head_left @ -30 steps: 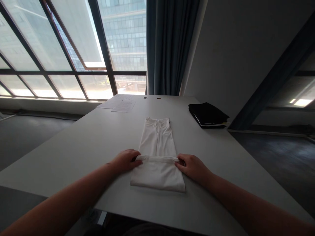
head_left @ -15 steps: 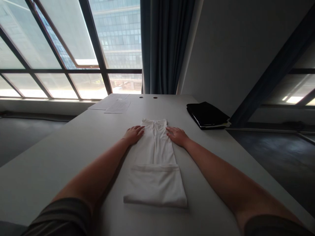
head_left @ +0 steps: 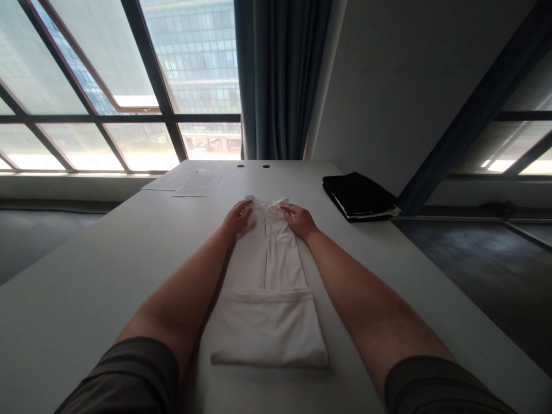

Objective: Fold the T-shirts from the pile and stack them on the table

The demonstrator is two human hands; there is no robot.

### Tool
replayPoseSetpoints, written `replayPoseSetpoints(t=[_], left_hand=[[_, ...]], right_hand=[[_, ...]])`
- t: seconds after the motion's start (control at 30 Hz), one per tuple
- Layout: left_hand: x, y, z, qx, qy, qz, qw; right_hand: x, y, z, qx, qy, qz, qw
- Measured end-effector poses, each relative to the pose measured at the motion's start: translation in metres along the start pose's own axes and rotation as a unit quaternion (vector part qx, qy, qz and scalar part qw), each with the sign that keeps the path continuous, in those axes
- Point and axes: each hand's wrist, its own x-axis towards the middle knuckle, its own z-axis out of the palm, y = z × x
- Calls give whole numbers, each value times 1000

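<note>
A white shirt (head_left: 271,329) lies on the table, folded into a long narrow strip. Its two sides meet along a line down the middle, and the near end is turned up into a flat panel with a hem across it. At the far left corner, my left hand (head_left: 236,219) is closed with its fingers curled on the cloth. My right hand (head_left: 301,220) pinches the far right corner between thumb and fingers. The cloth bunches slightly between both hands.
The white table (head_left: 142,253) stretches to the window wall. Printed papers (head_left: 197,184) lie at its far left, and a black folder (head_left: 361,195) with sheets inside sits to the right. Two cable holes (head_left: 266,166) are near the back edge. A blue curtain (head_left: 280,80) hangs behind.
Both hands have moved farther forward along the shirt's sides to its far corners. Their fingers, flat before, are now closed on the cloth, and the far end has wrinkled.
</note>
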Motion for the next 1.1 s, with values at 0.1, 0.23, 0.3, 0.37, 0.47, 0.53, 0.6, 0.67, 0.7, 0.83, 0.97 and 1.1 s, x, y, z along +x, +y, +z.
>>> replayPoseSetpoints(t=[0.1,0.23,0.3,0.37,0.47,0.53,0.6,0.67,0.7,0.83,0.97,1.1], left_hand=[[-19,18,-14,-30,29,28,999],[-69,35,-40,-52,48,53,996],[-100,38,-53,-67,23,58,996],[-129,40,-66,-69,-60,64,994],[-155,49,-77,-4,-213,79,974],[-161,59,-80,48,-256,95,961],[-160,67,-80,73,-248,114,959],[-158,71,-78,82,-221,134,963],[-156,70,-76,88,-205,142,964],[-141,56,-62,144,-192,104,965],[-117,40,-44,212,-215,19,953],[-103,37,-32,238,-228,-11,944]], right_hand=[[-19,-15,-12,34,83,-51,995],[-62,-32,-24,71,98,-113,986],[-88,-35,-30,68,63,-120,988],[-112,-34,-35,50,-12,-133,990],[-133,-32,-45,10,-127,-185,974],[-136,-31,-51,-21,-150,-198,968],[-135,-30,-54,-41,-146,-196,969],[-132,-28,-55,-42,-135,-212,967],[-130,-27,-55,-37,-124,-224,966],[-119,-27,-42,-29,-81,-187,979],[-105,-33,-24,-98,-175,-51,978],[-95,-33,-15,-161,-222,41,961]])
